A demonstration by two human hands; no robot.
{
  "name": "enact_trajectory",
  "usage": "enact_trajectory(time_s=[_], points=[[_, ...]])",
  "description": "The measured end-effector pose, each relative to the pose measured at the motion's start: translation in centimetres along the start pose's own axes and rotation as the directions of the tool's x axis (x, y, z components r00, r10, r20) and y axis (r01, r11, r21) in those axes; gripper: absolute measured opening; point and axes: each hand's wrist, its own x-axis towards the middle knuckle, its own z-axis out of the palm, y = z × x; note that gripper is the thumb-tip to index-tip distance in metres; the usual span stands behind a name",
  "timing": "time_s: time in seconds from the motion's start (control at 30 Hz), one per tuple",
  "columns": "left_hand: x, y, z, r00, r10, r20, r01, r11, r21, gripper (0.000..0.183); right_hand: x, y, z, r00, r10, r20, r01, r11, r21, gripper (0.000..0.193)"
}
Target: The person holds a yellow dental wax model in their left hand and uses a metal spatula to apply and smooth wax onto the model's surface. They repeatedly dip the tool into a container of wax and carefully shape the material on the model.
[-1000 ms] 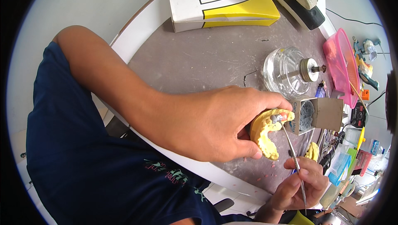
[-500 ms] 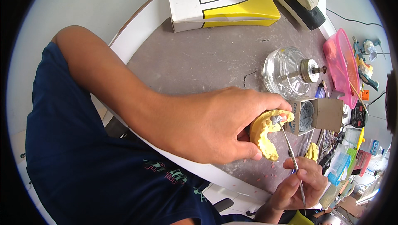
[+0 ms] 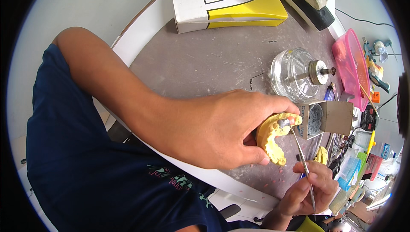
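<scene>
A single fisheye view from my head looks steeply down and close over my left hand (image 3: 213,133) and right hand (image 3: 309,187) at the desk's (image 3: 205,65) near edge, its far edge bending toward the rim

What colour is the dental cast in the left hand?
Pale yellow: the horseshoe-shaped dental cast held in the left hand, seen in the head view.

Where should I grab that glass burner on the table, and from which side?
Take the glass burner around its round body, coming down from above with fingers on both flanks. It seems to stand upright on the table, and the body is its widest, steadiest part. The metal cap with its wick is narrow, probably a poorer hold. Its far side nears the pink tray.
</scene>
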Motion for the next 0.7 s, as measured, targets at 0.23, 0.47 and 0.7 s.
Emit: enact_trajectory(time_s=[0.23,0.47,0.7], points=[[0.0,-1.2,0.2,0.985,0.152,-0.082,-0.144,0.984,0.102,0.051,0.0,0.0,0.1,1.0,0.0,-0.016,0.0,1.0,0.003,0.023],[-0.1,-0.1,0.0,1.0,0.002,-0.011,-0.001,0.999,0.052,0.066,0.1,0.0,0.2,1.0,0.0,-0.01,0.0,1.0,-0.007,0.023],[0.0,-1.1,0.2,0.985,0.155,-0.076,-0.145,0.982,0.119,0.051,0.1,-0.5,0.9,0.994,0.05,-0.096,-0.052,0.999,-0.012,0.016]])
